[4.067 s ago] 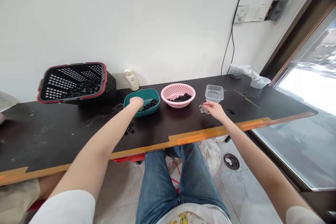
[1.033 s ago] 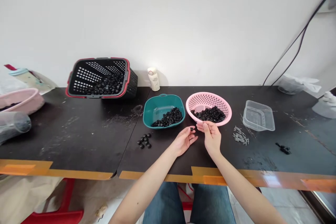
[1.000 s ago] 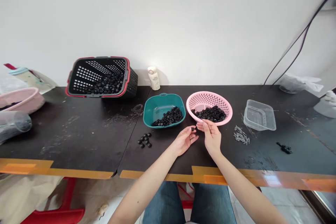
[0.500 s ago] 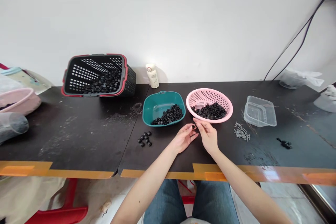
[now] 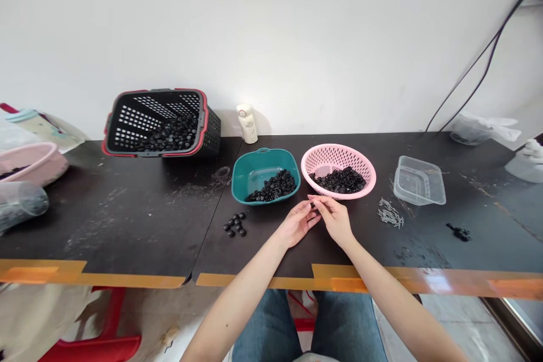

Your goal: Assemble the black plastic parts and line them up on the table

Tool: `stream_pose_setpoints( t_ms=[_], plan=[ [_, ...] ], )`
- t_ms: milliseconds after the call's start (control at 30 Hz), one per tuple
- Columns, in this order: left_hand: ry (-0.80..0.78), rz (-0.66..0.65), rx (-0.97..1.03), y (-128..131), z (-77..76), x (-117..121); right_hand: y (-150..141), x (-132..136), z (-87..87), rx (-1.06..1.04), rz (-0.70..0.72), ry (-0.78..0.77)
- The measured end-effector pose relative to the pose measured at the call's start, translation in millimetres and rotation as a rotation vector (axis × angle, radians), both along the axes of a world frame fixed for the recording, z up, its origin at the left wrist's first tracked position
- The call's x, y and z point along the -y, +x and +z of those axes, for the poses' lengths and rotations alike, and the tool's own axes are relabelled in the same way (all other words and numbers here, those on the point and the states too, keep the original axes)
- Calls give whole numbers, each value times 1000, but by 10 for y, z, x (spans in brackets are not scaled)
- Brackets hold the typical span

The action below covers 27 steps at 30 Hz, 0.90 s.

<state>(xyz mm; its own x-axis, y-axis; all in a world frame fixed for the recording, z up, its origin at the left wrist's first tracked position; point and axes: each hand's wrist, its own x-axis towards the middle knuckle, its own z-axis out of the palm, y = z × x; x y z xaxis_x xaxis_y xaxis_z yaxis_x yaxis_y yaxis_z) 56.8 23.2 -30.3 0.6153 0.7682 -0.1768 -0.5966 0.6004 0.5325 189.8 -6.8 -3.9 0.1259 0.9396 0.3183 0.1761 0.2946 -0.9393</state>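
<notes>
Pinching a small black piece (image 5: 313, 205) | left hand (image 5: 298, 224) and right hand (image 5: 336, 220) coming together, fingertips closing on it | pink strainer basket (image 5: 338, 148) sitting just beyond

On the black table (image 5: 127, 226), a black-and-red perforated basket (image 5: 127, 119) is set tilted up, with a heap of black pieces held inside it. Just beside it, a small cream bottle (image 5: 247, 124) is stood upright by the wall. Further right, a clear plastic food container (image 5: 419, 181) is placed, with loose grey screws (image 5: 390, 214) lying just beside it. At the left end, a pink tub (image 5: 29, 161) and a clear plastic cup (image 5: 21, 203) are seen. Black cables (image 5: 479, 51) are hung down the white wall, and a red stool (image 5: 97, 345) is seen under the table.
</notes>
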Motion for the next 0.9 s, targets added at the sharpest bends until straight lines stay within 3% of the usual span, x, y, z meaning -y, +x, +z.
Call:
stream_pose_setpoints(
  t_ms=[200, 367, 533, 600, 733, 900],
  plan=[
    [10, 7, 1, 0, -1, 1, 17, -7, 24, 98, 9, 78],
    [9, 6, 2, 7, -7, 1, 31, -8, 21, 27, 53, 21],
    [-23, -3, 5, 8, -1, -5, 71, 25, 92, 175, 29, 95],
    [-45, 10, 3, 2, 7, -9, 205, 7, 170, 231, 1, 113],
    [-51, 33, -22, -8, 24, -15, 731, -115, 343, 526, -290, 125],
    [-61, 34, -32, -4, 38, -15, 1214, -237, 426, 929, -169, -1]
  ],
)
